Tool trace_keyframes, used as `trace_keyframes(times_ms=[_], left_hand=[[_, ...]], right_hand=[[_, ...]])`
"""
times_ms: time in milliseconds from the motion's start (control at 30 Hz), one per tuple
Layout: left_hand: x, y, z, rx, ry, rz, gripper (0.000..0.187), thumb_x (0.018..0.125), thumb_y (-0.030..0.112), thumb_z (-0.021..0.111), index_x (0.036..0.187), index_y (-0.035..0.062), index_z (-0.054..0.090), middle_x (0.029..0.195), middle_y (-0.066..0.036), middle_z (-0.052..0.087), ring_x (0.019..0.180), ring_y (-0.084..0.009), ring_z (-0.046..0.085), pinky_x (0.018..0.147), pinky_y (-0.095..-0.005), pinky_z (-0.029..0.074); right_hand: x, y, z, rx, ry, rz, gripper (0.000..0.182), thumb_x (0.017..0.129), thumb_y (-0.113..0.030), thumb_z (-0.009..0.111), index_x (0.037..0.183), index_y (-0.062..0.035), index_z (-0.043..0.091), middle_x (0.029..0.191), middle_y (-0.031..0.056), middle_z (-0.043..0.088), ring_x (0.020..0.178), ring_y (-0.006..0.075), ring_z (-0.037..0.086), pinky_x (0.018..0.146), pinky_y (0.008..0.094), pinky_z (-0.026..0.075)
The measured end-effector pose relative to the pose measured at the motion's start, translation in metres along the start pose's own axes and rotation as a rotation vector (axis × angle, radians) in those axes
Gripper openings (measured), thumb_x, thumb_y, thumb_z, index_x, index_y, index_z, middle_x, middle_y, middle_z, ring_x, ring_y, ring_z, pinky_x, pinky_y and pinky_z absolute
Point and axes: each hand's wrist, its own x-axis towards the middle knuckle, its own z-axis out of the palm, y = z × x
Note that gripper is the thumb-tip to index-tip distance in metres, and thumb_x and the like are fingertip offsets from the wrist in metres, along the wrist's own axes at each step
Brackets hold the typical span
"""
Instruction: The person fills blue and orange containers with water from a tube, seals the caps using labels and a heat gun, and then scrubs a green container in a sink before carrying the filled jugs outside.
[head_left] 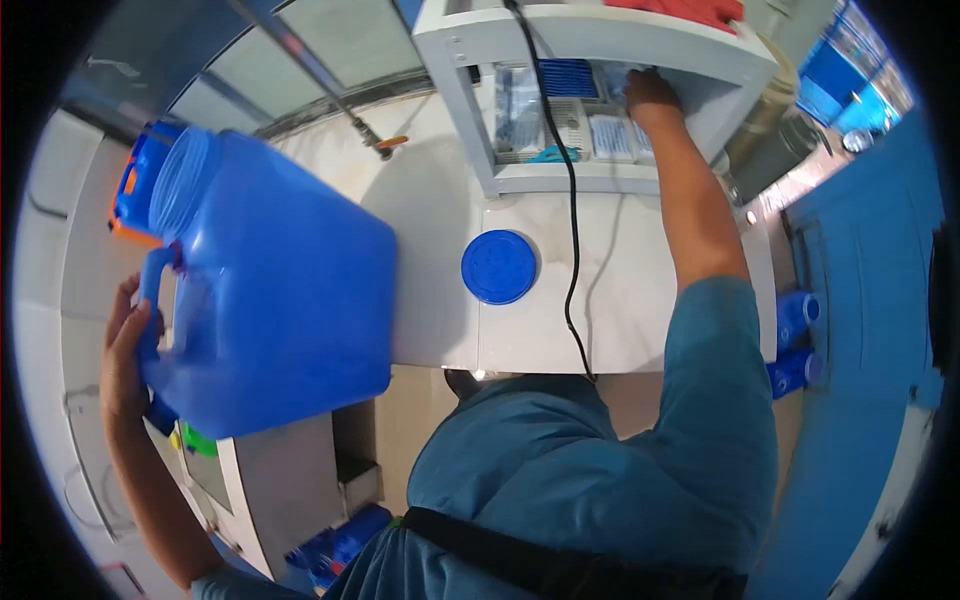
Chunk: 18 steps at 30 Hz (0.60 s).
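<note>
A large blue plastic jerrycan (290,290) lies tilted at the left, its open threaded mouth toward the upper left. My left hand (125,355) is closed around its handle. On the white tabletop, right of the jerrycan, lies a round blue screw lid (499,267). My right hand (652,95) reaches into the lower compartment of a white shelf unit (590,180), over small trays of packed items. Its fingers are curled, and what they hold, if anything, is hidden. A teal tool (553,155) lies at the front of the trays.
A black cable (560,160) hangs from the shelf across the white table (430,200). A tap with an orange handle (392,143) is at the back. Red cloth (690,10) lies on the shelf top. Blue bottles (797,345) stand low at the right. Another blue container (145,185) is behind the jerrycan.
</note>
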Motion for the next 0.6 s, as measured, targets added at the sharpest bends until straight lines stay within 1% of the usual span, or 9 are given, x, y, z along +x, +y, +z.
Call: trace_keyframes(times_ms=[100, 133, 200, 267, 333, 400, 467, 567, 600], left_hand=[[-0.035, 0.029, 0.036, -0.186, 0.063, 0.052, 0.065, 0.085, 0.034, 0.059, 0.142, 0.0075, 0.04, 0.09, -0.004, 0.055, 0.085, -0.0108, 0.052, 0.076, -0.0202, 0.041], [-0.042, 0.038, 0.047, -0.197, 0.083, 0.061, 0.067, 0.085, 0.034, 0.059, 0.144, 0.0092, 0.04, 0.091, -0.003, 0.054, 0.086, -0.01, 0.051, 0.076, -0.0198, 0.04], [-0.035, 0.04, 0.053, -0.196, 0.192, 0.005, 0.051, 0.089, 0.027, 0.058, 0.136, 0.0119, 0.047, 0.094, -0.002, 0.058, 0.087, -0.0092, 0.055, 0.08, -0.0212, 0.045], [-0.026, 0.051, 0.073, -0.316, 0.261, 0.003, 0.042, 0.093, 0.024, 0.059, 0.133, 0.0143, 0.051, 0.097, -0.004, 0.059, 0.087, -0.0102, 0.055, 0.076, -0.0231, 0.046], [0.0, 0.046, 0.079, -0.318, 0.259, 0.01, 0.047, 0.091, 0.03, 0.064, 0.133, 0.0137, 0.05, 0.106, -0.01, 0.059, 0.089, -0.015, 0.056, 0.076, -0.0281, 0.048], [0.019, 0.063, 0.092, -0.385, 0.313, 0.008, 0.052, 0.09, 0.033, 0.065, 0.134, 0.0099, 0.049, 0.109, -0.011, 0.059, 0.091, -0.0168, 0.057, 0.081, -0.0312, 0.049], [0.043, 0.059, 0.091, -0.354, 0.232, 0.035, 0.056, 0.092, 0.036, 0.061, 0.137, 0.0051, 0.046, 0.12, -0.015, 0.057, 0.103, -0.0207, 0.057, 0.091, -0.035, 0.047], [0.054, 0.053, 0.086, -0.307, 0.316, 0.113, 0.054, 0.096, 0.043, 0.054, 0.139, 0.0112, 0.046, 0.124, -0.012, 0.057, 0.118, -0.0197, 0.053, 0.1, -0.0356, 0.041], [0.048, 0.051, 0.084, -0.308, 0.317, 0.117, 0.054, 0.096, 0.043, 0.054, 0.139, 0.0112, 0.046, 0.124, -0.012, 0.057, 0.118, -0.0197, 0.053, 0.1, -0.0356, 0.041]], right_hand=[[0.037, 0.007, 0.026, -0.081, 0.207, 0.166, 0.04, 0.084, -0.028, 0.068, 0.12, -0.011, 0.062, 0.125, 0.0181, 0.06, 0.112, 0.0347, 0.061, 0.092, 0.046, 0.051], [0.048, 0.013, 0.026, -0.195, 0.032, 0.108, 0.042, 0.087, -0.027, 0.063, 0.126, -0.0119, 0.058, 0.129, 0.0163, 0.059, 0.113, 0.035, 0.06, 0.093, 0.0474, 0.05], [0.049, 0.013, 0.028, -0.031, 0.129, 0.135, 0.038, 0.093, -0.024, 0.05, 0.129, -0.0113, 0.055, 0.124, 0.018, 0.062, 0.11, 0.0367, 0.063, 0.091, 0.0488, 0.051], [0.054, 0.015, 0.028, -0.055, 0.209, 0.115, 0.039, 0.091, -0.029, 0.055, 0.127, -0.0121, 0.057, 0.124, 0.0188, 0.062, 0.11, 0.0378, 0.062, 0.09, 0.0496, 0.051], [0.061, 0.022, 0.035, -0.073, 0.257, 0.052, 0.042, 0.09, -0.033, 0.058, 0.126, -0.0108, 0.058, 0.126, 0.0199, 0.06, 0.112, 0.0389, 0.06, 0.092, 0.0503, 0.05], [0.062, 0.027, 0.038, -0.034, 0.6, -0.157, 0.042, 0.092, -0.032, 0.056, 0.127, -0.0102, 0.058, 0.126, 0.0201, 0.06, 0.114, 0.0397, 0.059, 0.095, 0.0485, 0.048], [0.045, 0.017, 0.018, 0.005, 0.604, -0.166, 0.042, 0.092, -0.031, 0.054, 0.129, -0.01, 0.058, 0.126, 0.0202, 0.06, 0.114, 0.0401, 0.058, 0.095, 0.0478, 0.047], [-0.065, -0.045, -0.085, 0.236, 0.269, 0.052, 0.033, 0.091, -0.017, 0.052, 0.121, -0.0056, 0.06, 0.117, 0.0232, 0.063, 0.109, 0.0408, 0.059, 0.092, 0.0467, 0.047], [-0.093, -0.038, -0.082, 0.383, 0.346, -0.01, 0.031, 0.09, -0.014, 0.051, 0.119, -0.0053, 0.06, 0.113, 0.0223, 0.064, 0.105, 0.0376, 0.061, 0.089, 0.0446, 0.048]])
